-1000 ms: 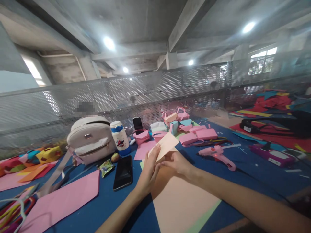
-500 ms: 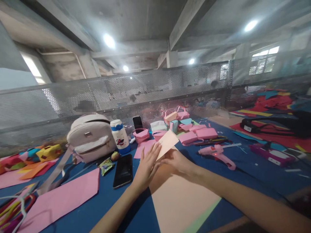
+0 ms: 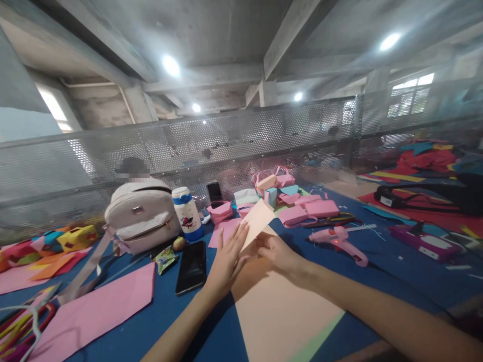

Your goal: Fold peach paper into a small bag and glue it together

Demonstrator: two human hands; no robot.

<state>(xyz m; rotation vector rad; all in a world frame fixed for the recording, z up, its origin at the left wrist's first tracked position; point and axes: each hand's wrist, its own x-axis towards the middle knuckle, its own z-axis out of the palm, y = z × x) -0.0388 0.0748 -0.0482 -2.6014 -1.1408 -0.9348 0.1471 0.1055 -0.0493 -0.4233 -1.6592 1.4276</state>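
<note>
A small peach piece of paper (image 3: pixel 260 219) is held up between my hands above a large peach sheet (image 3: pixel 283 311), which lies on the blue table with a green edge showing under it. My left hand (image 3: pixel 228 259) presses its fingers along the near left face of the small piece. On the other side, my right hand (image 3: pixel 277 254) grips the same piece low down, its fingertips partly hidden behind the paper and my left hand. A pink glue gun (image 3: pixel 339 244) rests to the right.
Left of my hands are a black phone (image 3: pixel 191 267), a bottle (image 3: pixel 187 216), a pale backpack (image 3: pixel 141 213) and a pink sheet (image 3: pixel 109 306). Pink paper shapes (image 3: pixel 320 208) sit farther back, before a mesh partition (image 3: pixel 234 136). A purple device (image 3: pixel 422 241) is at right.
The small peach piece has tilted and shifted slightly left. The fingers of my right hand have moved a little; my left hand is almost unchanged.
</note>
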